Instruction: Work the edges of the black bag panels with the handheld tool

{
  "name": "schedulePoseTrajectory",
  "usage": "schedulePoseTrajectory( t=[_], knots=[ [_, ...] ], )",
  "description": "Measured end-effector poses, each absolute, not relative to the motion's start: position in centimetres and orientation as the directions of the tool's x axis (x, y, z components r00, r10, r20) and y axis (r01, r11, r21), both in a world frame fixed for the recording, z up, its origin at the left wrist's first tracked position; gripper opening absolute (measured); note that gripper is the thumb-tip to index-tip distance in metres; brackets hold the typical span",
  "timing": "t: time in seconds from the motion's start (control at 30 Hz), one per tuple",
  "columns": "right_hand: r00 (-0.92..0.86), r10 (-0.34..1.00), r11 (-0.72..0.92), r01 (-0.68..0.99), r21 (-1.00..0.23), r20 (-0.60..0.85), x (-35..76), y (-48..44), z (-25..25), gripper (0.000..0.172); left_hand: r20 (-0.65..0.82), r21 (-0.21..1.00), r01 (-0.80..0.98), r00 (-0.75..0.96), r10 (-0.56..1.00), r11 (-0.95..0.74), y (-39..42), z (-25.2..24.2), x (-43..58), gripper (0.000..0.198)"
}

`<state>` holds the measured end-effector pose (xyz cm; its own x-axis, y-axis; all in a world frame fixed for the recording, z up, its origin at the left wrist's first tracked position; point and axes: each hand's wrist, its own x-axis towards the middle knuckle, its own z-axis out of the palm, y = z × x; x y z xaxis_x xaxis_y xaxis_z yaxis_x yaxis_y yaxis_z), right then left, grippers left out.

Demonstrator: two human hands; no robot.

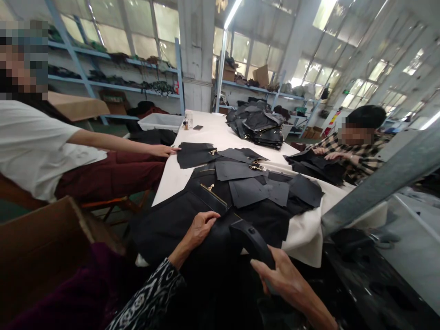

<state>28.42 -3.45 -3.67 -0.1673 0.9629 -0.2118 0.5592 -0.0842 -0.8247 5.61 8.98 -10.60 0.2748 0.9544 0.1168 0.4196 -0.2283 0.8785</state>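
Note:
My left hand (199,228) is closed on the edge of a black fabric piece (209,261), which hangs over the near edge of the table. My right hand (283,275) is wrapped round the curved handle of a black hand tool (252,236); its exact kind I cannot make out. The tool's head lies against or just above the fabric, right of my left hand. Beyond my hands, a black piece with a gold zipper (215,193) lies on the cloth. Several dark flat panels (245,191), some with gold zipper ends, overlap on top.
A white-covered table (206,126) stretches away, bearing a pile of black pieces (256,121). A person in white (34,146) sits at left, one hand at the table edge. Another person in checks (367,153) handles black pieces at right. A metal post (378,178) slants nearby; a cardboard box (41,238) stands left.

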Motion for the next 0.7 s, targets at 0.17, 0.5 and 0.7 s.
schedulePoseTrajectory(
  t=[0.17,0.5,0.7],
  knots=[
    [-0.213,0.952,-0.062,0.573,-0.817,-0.221,26.6,0.1,-4.4,0.022,0.099,0.938,0.293,0.29,0.952,-0.187,9.1,-10.6,5.3,0.029],
    [-0.142,0.964,-0.109,0.56,-0.821,-0.225,28.3,1.2,-3.5,0.026,0.082,0.897,0.392,0.305,0.949,-0.204,8.8,-10.1,5.8,0.03],
    [-0.058,0.976,-0.142,0.565,-0.813,-0.211,30.1,1.2,-1.9,0.032,0.078,0.867,0.445,0.324,0.943,-0.225,8.8,-10.3,5.9,0.022]
  ],
)
